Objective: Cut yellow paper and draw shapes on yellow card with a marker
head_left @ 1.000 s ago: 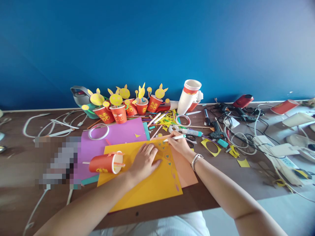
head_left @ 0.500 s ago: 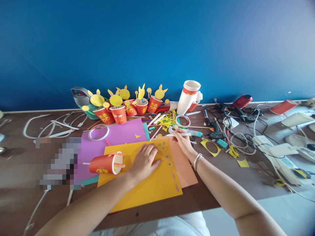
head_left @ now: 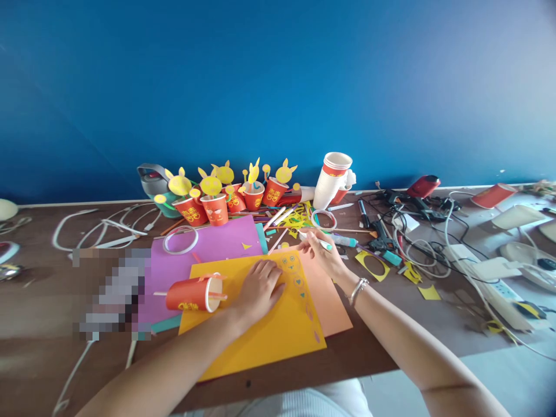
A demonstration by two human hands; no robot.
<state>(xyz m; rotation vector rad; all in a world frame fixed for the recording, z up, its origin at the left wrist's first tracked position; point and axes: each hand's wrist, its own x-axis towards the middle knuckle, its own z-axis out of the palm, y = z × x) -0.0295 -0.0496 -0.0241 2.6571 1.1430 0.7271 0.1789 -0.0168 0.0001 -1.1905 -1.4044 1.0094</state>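
Note:
My left hand (head_left: 259, 289) lies flat, fingers extended, on a yellow-orange sheet (head_left: 260, 344) that has small drawn faces and shapes along its right side. My right hand (head_left: 321, 252), with a bracelet at the wrist, pinches a white marker (head_left: 325, 244) with a teal end above the sheet's upper right corner. Under that sheet lies a peach sheet (head_left: 334, 313), and a purple sheet (head_left: 169, 272) is to the left. A red paper cup (head_left: 189, 294) lies on its side left of my left hand, with an orange strip and a stick at it.
Red cups with yellow paper figures (head_left: 215, 209) stand along the blue wall, beside stacked white cups (head_left: 328, 185). Yellow scraps (head_left: 299, 215), tape rings (head_left: 180, 240) and pens lie behind the sheets. Glue guns (head_left: 383, 237), cables and a power strip (head_left: 490, 284) spread to the right.
My right hand has turned the marker so that it slants down to the right. The whole view has shifted slightly. My left hand stays on the yellow-orange sheet.

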